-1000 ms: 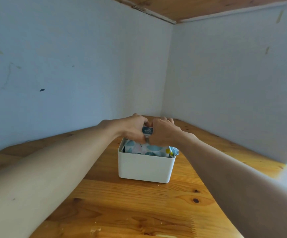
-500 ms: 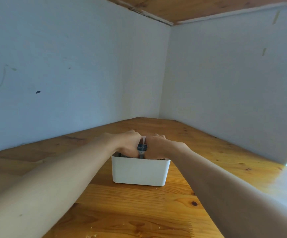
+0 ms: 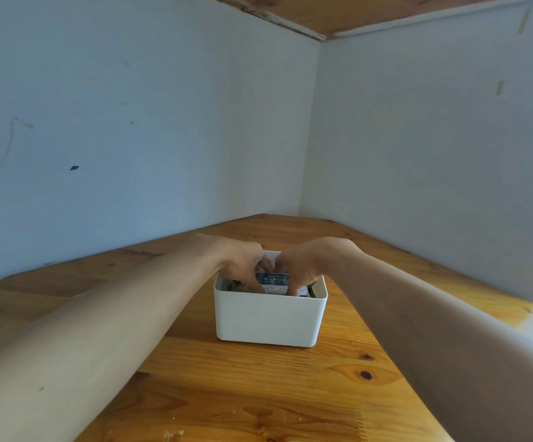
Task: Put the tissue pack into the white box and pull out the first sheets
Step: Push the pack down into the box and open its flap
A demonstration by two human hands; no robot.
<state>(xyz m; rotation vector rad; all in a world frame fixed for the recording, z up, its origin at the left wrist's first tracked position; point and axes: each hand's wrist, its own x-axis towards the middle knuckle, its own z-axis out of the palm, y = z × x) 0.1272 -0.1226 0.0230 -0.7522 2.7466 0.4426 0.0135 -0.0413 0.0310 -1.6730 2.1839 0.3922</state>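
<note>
While both hands reach into the white box (image 3: 266,317) on the tabletop (image 3: 258,393), the tissue pack (image 3: 273,279) sits inside, mostly hidden. Left hand (image 3: 242,266) and right hand (image 3: 300,266) fingers curl onto it; fingertips obscured.

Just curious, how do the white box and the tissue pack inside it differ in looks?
The box is plain white; the pack shows a dark blue printed label. The box stands in full view on the table; the pack sits mostly hidden below its rim, under both hands. Both look blocky.
</note>
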